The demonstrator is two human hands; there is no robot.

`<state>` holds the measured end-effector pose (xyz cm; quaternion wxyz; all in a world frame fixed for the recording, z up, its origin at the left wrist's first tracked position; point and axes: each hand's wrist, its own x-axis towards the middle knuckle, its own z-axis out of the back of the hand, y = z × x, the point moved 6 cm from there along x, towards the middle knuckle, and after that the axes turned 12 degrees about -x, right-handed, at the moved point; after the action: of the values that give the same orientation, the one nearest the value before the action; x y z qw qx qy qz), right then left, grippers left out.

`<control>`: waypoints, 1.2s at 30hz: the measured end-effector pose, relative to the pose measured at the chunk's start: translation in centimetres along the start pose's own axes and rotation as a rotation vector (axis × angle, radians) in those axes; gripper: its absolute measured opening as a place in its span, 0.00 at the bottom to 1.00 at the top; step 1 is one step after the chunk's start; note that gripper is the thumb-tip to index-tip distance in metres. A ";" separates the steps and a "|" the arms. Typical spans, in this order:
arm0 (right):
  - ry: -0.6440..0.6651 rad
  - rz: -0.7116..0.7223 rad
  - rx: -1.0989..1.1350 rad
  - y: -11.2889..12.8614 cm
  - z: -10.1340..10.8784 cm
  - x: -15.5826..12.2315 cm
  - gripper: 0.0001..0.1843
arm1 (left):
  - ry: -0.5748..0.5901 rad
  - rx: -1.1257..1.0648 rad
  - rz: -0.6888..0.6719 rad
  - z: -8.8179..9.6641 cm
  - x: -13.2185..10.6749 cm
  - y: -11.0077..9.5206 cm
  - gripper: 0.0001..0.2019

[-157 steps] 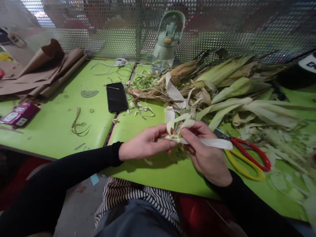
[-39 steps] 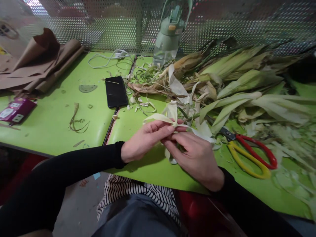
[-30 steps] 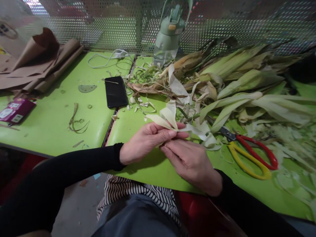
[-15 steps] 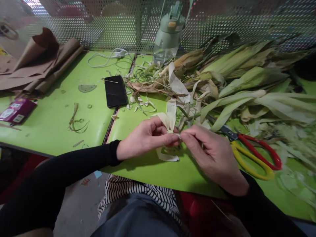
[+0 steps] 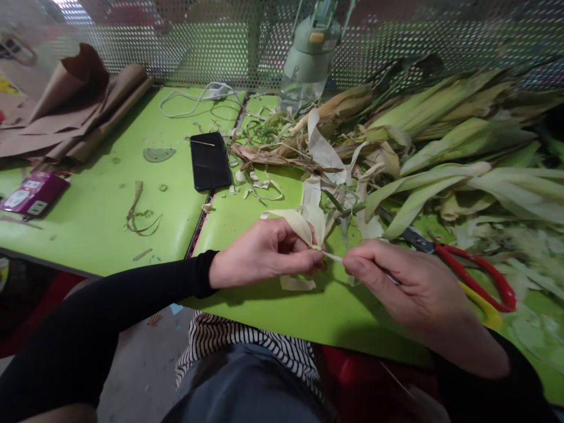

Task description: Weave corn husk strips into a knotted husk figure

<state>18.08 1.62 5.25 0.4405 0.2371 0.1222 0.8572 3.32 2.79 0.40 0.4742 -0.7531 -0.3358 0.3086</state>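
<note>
My left hand [image 5: 264, 254] pinches a folded bundle of pale corn husk strips [image 5: 308, 218] just above the green table [image 5: 106, 205]. The strips fan up and to the left from my fingertips. My right hand [image 5: 409, 288] is closed on a thin husk strand [image 5: 333, 257] that runs taut from the bundle to its fingers. A loose husk scrap [image 5: 297, 284] lies on the table under my hands.
Red and yellow scissors [image 5: 476, 276] lie behind my right hand. A heap of corn husks [image 5: 440, 147] fills the right. A black phone [image 5: 210, 168], white cable [image 5: 194, 100], green water bottle [image 5: 308, 59], brown paper [image 5: 74, 111] and a purple packet [image 5: 30, 194] sit around; perforated metal screen behind.
My right hand has drawn away to the right, pulling the thin strand taut from the bundle. My left hand keeps its pinch on the husk strips in about the same place.
</note>
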 end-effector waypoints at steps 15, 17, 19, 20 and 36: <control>0.118 -0.367 0.344 -2.0 -3.1 -0.2 0.13 | 0.115 -0.153 0.153 0.2 0.7 0.8 0.15; 0.067 -0.389 0.439 -1.9 -3.0 -0.2 0.11 | 0.116 -0.118 0.162 0.1 0.6 0.9 0.14; 0.044 -0.413 0.540 -1.7 -3.3 -0.3 0.09 | 0.114 -0.090 0.165 -0.1 0.4 1.1 0.14; 0.043 -0.436 0.596 -1.6 -3.5 -0.5 0.09 | 0.108 -0.085 0.168 -0.1 0.4 1.2 0.13; 0.243 -0.530 0.937 -1.5 -6.0 -0.1 0.16 | 0.254 -0.206 0.224 -1.1 0.0 1.6 0.05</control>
<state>16.09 2.42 -0.53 0.4713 0.2683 0.5960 0.5922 4.55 1.73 -0.72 0.3958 -0.8632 -0.2172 0.2262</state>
